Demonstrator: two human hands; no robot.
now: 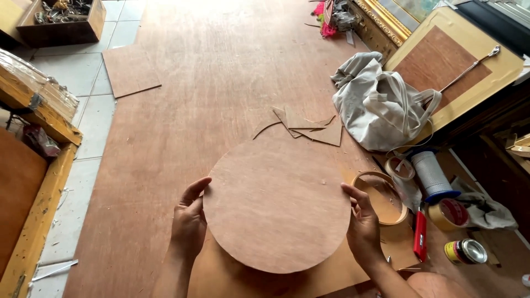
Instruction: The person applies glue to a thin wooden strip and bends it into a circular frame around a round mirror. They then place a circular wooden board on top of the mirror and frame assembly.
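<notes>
Both hands grip a round plywood disc [277, 205] by its rim, one on each side, so the disc sits squarely between them and neither hand is nearer. The left hand [189, 223] curls around the left edge, thumb on top; the right hand [362, 227] clasps the right edge the same way, fingers under the board. Being a circle, the disc has no long axis; it is held roughly flat, just above a large plywood sheet [221, 72] spread over the floor.

Just beyond the right hand lies a thin wooden hoop [383, 197], nearly touching the disc's rim, and past it a red utility knife [420, 236], tape rolls [448, 214] and a small tin [466, 251]. That side is crowded. Ahead of the disc, offcut scraps [309, 126] lie on the sheet, near a grey cloth bag [378, 105]. To the left of the left hand the sheet is bare up to its edge, where pale floor tiles [72, 72] begin.
</notes>
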